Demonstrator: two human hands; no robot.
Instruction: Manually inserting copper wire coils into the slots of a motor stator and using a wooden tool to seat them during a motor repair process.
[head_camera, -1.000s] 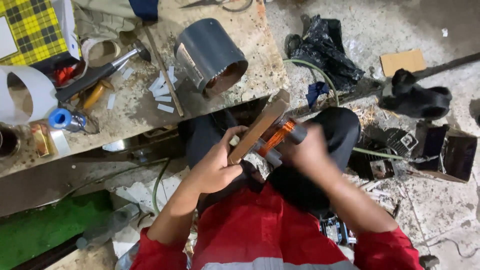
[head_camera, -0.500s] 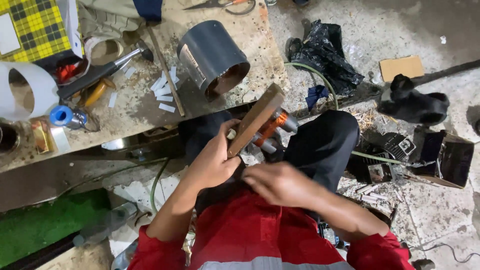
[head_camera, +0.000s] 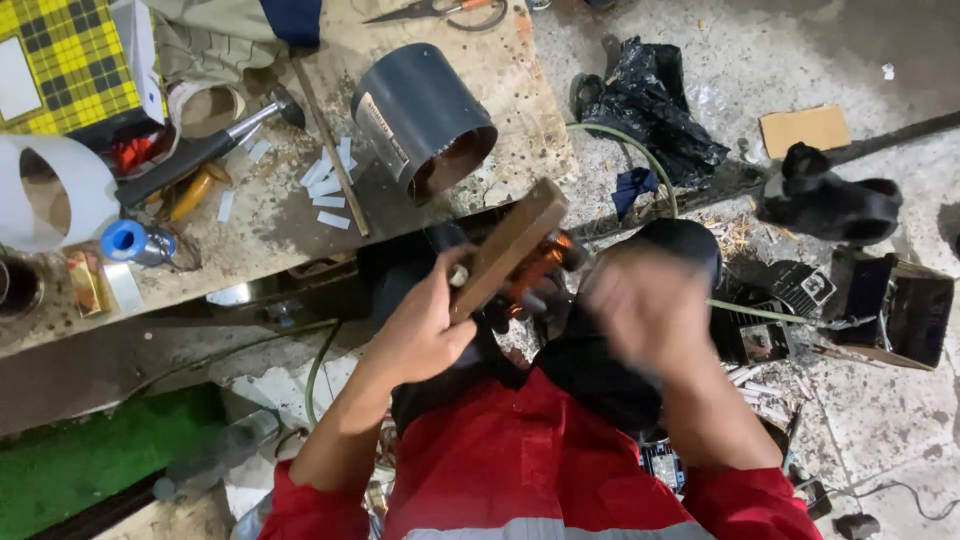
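- Plainly, the left hand (head_camera: pixel 425 335) is doing the holding: its fingers are curled around the lower end of a flat wooden block (head_camera: pixel 512 245), which tilts up toward the centre of the frame, just below the bench (head_camera: pixel 270 215) edge.
- Behind the block sits an orange, copper-coloured coil piece (head_camera: pixel 535 268), touching the wood; how it is fixed there I cannot tell.
- The right hand (head_camera: pixel 648 305), right of centre, is a blur of motion. It looks loosely spread and seems to hold nothing, but whether its fingers are open or closed I cannot say for sure.
- To do this well, I would judge the left grip should stay firm and low on the block, keeping the coil side clear, so the free hand can reach the orange part without knocking the wood askew.
- Up on the bench, a short grey pipe section (head_camera: pixel 420 120) lies on its side, with a hammer (head_camera: pixel 205 150) to the upper left.
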